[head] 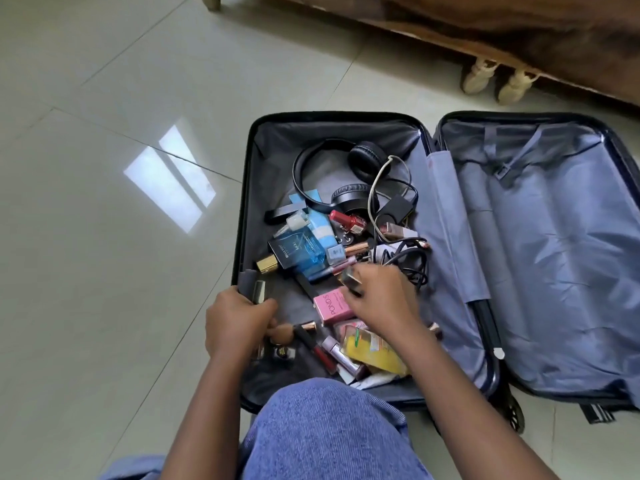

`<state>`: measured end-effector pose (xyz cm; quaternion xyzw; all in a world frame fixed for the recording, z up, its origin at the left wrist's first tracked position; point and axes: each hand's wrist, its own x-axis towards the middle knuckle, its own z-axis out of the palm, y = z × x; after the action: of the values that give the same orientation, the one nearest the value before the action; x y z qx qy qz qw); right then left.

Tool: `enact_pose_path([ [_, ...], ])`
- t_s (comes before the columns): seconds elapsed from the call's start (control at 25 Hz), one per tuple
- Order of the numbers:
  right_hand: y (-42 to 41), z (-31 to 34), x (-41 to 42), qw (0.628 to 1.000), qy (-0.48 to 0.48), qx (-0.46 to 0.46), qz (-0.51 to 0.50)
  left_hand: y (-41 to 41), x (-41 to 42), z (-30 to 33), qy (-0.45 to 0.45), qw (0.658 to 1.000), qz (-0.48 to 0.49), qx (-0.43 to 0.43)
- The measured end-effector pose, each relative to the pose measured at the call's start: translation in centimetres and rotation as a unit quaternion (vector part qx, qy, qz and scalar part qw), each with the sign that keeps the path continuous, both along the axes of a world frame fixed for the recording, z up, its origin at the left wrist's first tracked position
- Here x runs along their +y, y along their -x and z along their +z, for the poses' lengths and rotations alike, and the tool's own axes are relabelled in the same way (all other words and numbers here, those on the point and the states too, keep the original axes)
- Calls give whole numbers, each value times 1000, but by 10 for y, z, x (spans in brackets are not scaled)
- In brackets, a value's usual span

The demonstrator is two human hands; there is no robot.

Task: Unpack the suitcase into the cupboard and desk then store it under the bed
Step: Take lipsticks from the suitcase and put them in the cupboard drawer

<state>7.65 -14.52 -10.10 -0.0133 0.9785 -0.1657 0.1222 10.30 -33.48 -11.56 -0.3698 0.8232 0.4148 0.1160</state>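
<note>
1. Denim-clad knee (pixel 332 427) sits closest to the lens, just at the near edge of the suitcase (pixel 242 237), which lies open flat on the tiled floor (pixel 104 237) with the bed (pixel 519 36) beyond its far side.
2. Inside the suitcase's left half, the left hand (pixel 235 323) has its fingers curled round a bunch of small cosmetic sticks at the near-left wall.
3. Right hand (pixel 377 299) is over the middle of that same half, fingers pinching a small dark item; what it is, I cannot tell through the blur.
4. Touching the right hand's inner side lies the pink box (pixel 332 304), its long axis running away from the person and slightly rightward; the right hand is clearly the nearer one, and I judge that box the likely next pick.
5. Farther into the suitcase lie the blue perfume bottle (pixel 298 252), headphones (pixel 339 174) and tangled cables (pixel 401 251).
6. Right half of the suitcase shows only grey lining (pixel 554 254).
</note>
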Motion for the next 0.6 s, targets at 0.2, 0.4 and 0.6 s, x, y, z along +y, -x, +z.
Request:
enact_pose_path([
  [0.2, 38, -38, -73, 989, -73, -74, 104, -7, -4, 13, -35, 998, 43, 17],
  [0.4, 35, -41, -68, 992, -4, -121, 42, -8, -12, 9, -112, 989, 88, 28],
  [0.6, 24, -11, -32, 826, 440, -332, -116, -6, -13, 6, -118, 989, 84, 34],
])
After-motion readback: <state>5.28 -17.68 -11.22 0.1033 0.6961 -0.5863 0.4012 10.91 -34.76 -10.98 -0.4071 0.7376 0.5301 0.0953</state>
